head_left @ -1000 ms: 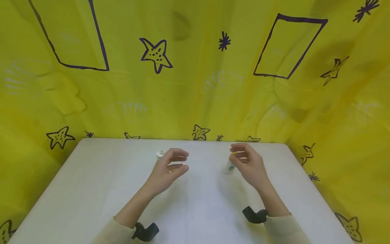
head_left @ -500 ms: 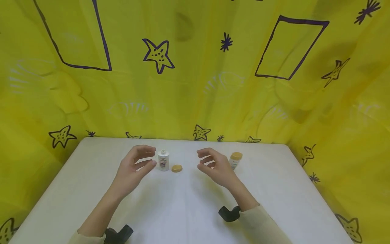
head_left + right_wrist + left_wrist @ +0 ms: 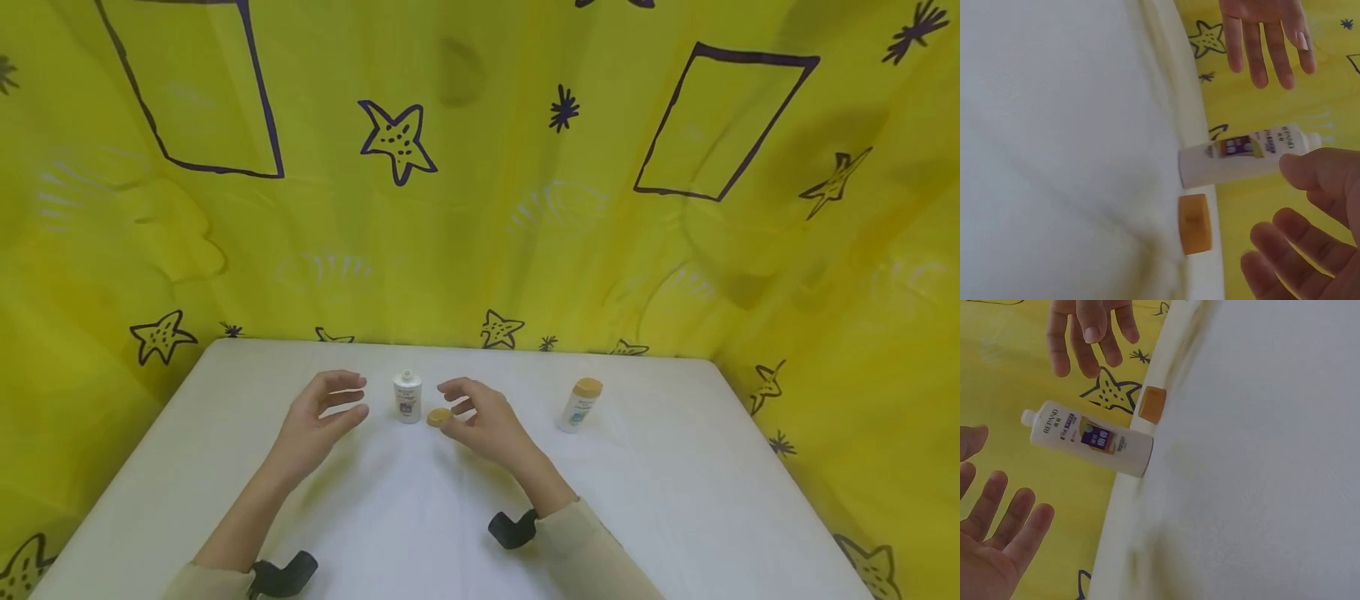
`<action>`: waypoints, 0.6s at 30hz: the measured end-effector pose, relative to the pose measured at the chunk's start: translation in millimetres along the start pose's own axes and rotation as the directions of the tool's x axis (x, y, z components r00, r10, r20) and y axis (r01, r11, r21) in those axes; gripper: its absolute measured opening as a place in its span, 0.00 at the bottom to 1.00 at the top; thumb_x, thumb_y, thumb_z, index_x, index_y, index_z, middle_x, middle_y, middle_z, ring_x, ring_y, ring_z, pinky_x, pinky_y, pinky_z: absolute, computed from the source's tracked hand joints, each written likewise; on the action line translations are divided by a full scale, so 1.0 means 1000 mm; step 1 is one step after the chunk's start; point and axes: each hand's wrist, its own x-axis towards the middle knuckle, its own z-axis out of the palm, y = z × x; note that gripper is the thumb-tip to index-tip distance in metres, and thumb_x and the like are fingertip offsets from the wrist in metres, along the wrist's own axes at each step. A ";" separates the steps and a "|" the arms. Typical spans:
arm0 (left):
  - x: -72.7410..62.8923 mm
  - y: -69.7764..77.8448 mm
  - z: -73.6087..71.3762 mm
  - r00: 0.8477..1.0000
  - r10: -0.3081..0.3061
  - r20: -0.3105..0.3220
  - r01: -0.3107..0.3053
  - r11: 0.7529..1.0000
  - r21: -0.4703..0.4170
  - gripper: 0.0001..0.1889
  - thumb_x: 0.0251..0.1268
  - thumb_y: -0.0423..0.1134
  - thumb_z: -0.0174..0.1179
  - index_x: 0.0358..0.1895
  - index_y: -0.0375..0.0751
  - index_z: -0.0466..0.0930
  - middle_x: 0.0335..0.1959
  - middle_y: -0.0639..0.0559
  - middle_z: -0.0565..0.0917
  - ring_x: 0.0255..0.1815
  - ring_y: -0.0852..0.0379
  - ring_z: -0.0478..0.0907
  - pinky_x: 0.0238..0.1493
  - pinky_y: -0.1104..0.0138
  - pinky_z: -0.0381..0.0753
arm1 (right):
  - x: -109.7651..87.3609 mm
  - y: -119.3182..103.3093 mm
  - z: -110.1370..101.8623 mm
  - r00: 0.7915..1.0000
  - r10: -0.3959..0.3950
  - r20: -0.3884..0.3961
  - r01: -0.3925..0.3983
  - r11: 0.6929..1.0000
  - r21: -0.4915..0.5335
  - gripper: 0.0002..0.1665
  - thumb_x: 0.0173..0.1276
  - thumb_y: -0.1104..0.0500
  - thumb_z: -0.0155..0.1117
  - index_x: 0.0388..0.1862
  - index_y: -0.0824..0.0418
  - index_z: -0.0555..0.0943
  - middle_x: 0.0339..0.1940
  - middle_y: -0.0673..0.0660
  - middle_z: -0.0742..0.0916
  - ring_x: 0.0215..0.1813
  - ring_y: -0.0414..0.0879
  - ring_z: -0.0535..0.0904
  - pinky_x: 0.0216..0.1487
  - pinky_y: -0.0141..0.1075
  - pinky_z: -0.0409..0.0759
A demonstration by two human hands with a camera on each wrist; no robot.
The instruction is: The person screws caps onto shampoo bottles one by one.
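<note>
A white bottle [image 3: 407, 400] without its cap stands upright on the table, its small nozzle bare. Beside its base, on the right, lies an orange cap [image 3: 437, 417], partly behind the right thumb in the head view. My left hand [image 3: 318, 427] hovers left of the bottle, fingers loosely bent and apart from it. On the other side my right hand [image 3: 489, 423] is raised near the cap, with nothing between fingers and thumb. In the right wrist view the thumb [image 3: 1307, 169] overlaps the top of the bottle.
Farther right stands a second white bottle [image 3: 577, 408] with an orange cap on. The white-covered table [image 3: 420, 533] ends at a yellow curtain [image 3: 480, 208] with drawn stars. Black devices [image 3: 513, 529] are strapped at both wrists.
My left hand has moved left, uncovering the open bottle. The right hand has come left from the capped bottle to beside the loose cap.
</note>
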 end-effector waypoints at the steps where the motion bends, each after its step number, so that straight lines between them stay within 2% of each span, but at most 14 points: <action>1: 0.001 -0.003 0.001 1.000 -0.010 0.006 0.010 1.000 0.003 0.23 0.67 0.38 0.66 0.61 0.39 0.70 0.60 0.44 0.77 0.63 0.39 0.76 0.53 0.74 0.80 | 0.001 0.001 0.003 1.000 0.015 0.001 -0.015 1.000 -0.019 0.28 0.66 0.57 0.69 0.65 0.51 0.75 0.59 0.56 0.83 0.56 0.49 0.81 0.53 0.41 0.83; 7: 0.007 -0.019 0.010 0.998 -0.045 0.042 0.045 0.999 0.012 0.24 0.66 0.38 0.67 0.62 0.38 0.70 0.61 0.41 0.76 0.63 0.37 0.76 0.54 0.64 0.83 | 0.008 0.007 0.018 0.996 0.084 0.005 -0.082 0.983 -0.167 0.30 0.64 0.54 0.71 0.66 0.47 0.75 0.60 0.50 0.82 0.58 0.46 0.79 0.58 0.46 0.79; 13: 0.015 -0.026 0.019 0.991 -0.104 0.079 0.102 0.994 0.026 0.26 0.66 0.40 0.67 0.64 0.40 0.69 0.64 0.39 0.75 0.64 0.35 0.74 0.57 0.50 0.81 | 0.015 0.008 0.026 0.998 0.067 0.003 -0.064 0.961 -0.270 0.31 0.63 0.54 0.72 0.66 0.45 0.76 0.59 0.50 0.83 0.56 0.46 0.79 0.60 0.46 0.77; 18: 0.022 -0.027 0.030 0.981 -0.147 0.127 0.149 0.989 0.001 0.29 0.66 0.41 0.67 0.67 0.43 0.66 0.67 0.39 0.72 0.66 0.34 0.72 0.59 0.46 0.79 | 0.017 0.007 0.025 0.998 0.066 -0.013 -0.067 0.943 -0.325 0.29 0.63 0.54 0.72 0.64 0.45 0.77 0.58 0.49 0.83 0.55 0.46 0.78 0.59 0.44 0.77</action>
